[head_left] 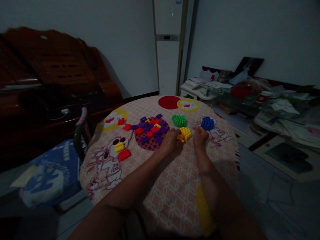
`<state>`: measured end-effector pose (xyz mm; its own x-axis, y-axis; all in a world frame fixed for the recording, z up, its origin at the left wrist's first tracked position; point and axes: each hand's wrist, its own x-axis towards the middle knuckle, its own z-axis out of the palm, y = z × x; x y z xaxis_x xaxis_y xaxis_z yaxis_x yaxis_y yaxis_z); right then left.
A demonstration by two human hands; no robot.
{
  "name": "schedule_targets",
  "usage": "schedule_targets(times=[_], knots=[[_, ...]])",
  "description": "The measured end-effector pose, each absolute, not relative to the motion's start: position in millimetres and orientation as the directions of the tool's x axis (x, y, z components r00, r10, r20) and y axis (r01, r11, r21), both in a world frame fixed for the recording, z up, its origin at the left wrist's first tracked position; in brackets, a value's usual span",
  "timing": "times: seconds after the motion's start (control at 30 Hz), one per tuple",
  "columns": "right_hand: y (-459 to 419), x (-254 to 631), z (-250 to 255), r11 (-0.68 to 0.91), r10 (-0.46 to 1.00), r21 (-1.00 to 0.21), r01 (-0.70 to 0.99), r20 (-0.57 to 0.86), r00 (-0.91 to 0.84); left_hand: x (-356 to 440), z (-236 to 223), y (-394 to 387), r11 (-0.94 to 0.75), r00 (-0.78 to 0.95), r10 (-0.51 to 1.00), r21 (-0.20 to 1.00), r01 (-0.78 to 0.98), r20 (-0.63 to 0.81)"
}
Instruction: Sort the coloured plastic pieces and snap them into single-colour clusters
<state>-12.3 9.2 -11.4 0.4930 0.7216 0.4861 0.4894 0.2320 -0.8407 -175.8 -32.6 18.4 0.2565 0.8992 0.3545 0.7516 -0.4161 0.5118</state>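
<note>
My left hand (170,141) is closed around the near left edge of a cluster of yellow toy blocks (186,133), its fingertips on a yellow piece there. Just right of that cluster, my right hand (200,137) is curled with the fingers pressed together; whatever lies inside is hidden. A cluster of blue toy blocks (207,123) sits right beyond my right hand. Farther back stands a green cluster (179,120). Left of my left hand spreads a loose pile of purple, red and yellow toy blocks (150,128).
The round table (175,186) has a patterned cloth. Yellow blocks (119,147) and a red block (124,154) lie apart at its left. A chair with a blue cushion (53,173) stands left, a wooden sofa (57,66) behind. At right is a cluttered cabinet (237,133).
</note>
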Motion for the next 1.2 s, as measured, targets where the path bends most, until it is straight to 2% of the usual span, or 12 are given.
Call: schedule_targets(times=[0.17, 0.27, 0.37, 0.53, 0.63, 0.77, 0.9, 1.03, 1.2], knots=[[8, -14, -8, 0.210, 0.734, -0.849, 0.484, 0.464, 0.496, -166, 14, -43, -0.412, 0.243, 0.877, 0.387, 0.825, 0.415], [7, -14, -7, 0.200, 0.744, -0.858, 0.473, 0.447, 0.496, -168, 14, -41, -0.414, 0.259, 0.879, 0.369, 0.832, 0.400], [6, -14, -5, 0.197, 0.746, -0.858, 0.475, 0.446, 0.495, -173, 19, -35, -0.381, 0.234, 0.901, 0.406, 0.831, 0.365], [6, -14, -5, 0.209, 0.741, -0.850, 0.484, 0.461, 0.488, -177, 28, -31, -0.284, 0.169, 0.953, 0.553, 0.783, 0.250], [7, -14, -6, 0.210, 0.746, -0.853, 0.478, 0.456, 0.485, -173, 26, -34, -0.264, 0.128, 0.958, 0.618, 0.741, 0.257], [8, -12, -8, 0.201, 0.754, -0.862, 0.466, 0.440, 0.488, -172, 19, -32, -0.292, 0.130, 0.948, 0.631, 0.719, 0.291], [10, -10, -9, 0.200, 0.741, -0.865, 0.460, 0.441, 0.506, -194, 22, -12, -0.335, 0.132, 0.923, 0.588, 0.736, 0.360], [11, -10, -11, 0.204, 0.734, -0.871, 0.448, 0.438, 0.518, -233, 25, 15, -0.284, 0.013, 0.873, 0.486, 0.826, 0.488], [12, -12, -14, 0.224, 0.734, -0.867, 0.444, 0.450, 0.509, -262, 16, 32, -0.146, 0.048, 0.956, 0.329, 0.933, 0.290]])
